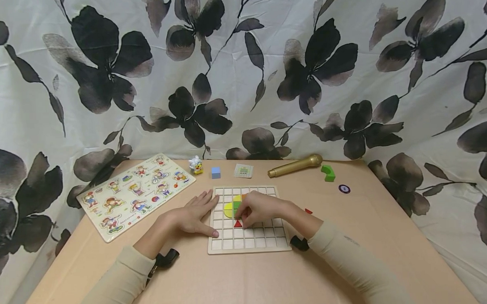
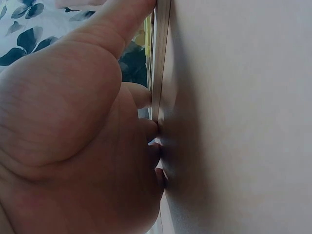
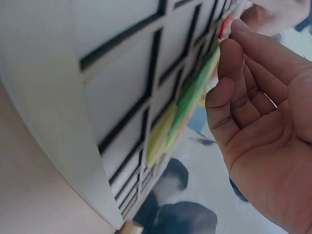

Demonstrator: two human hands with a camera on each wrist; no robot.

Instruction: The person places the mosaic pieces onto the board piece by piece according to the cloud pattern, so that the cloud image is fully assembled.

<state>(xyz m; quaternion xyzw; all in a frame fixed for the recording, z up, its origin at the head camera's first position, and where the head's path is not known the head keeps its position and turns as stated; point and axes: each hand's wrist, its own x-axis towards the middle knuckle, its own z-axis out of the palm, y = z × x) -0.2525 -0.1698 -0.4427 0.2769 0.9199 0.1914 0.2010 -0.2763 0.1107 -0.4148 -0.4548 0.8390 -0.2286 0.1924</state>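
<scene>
A white grid board [image 1: 246, 245] with a pale wooden frame lies on the table. My left hand [image 1: 192, 215] rests along its left edge, fingers spread and thumb on the lower left cells. In the left wrist view the left fingertips [image 2: 150, 127] touch the frame's side. My right hand [image 1: 258, 208] bends over the middle of the board, its thumb and fingers pinching at a red triangle tile [image 1: 238, 223]. The right wrist view shows the red tile [image 3: 225, 27] by the thumb tip. Green tiles [image 1: 237, 205] and a yellow curved tile [image 1: 228, 210] sit in cells beside it; an orange one is partly hidden.
At the left is a picture puzzle board [image 1: 136, 196]. Along the back stand a small toy figure [image 1: 195, 165], a blue cube [image 1: 215, 172], a patterned card [image 1: 243, 171], a gold microphone [image 1: 295, 165] and a green block [image 1: 328, 173]. A dark round disc [image 1: 344, 189] and a red piece [image 1: 308, 211] lie right.
</scene>
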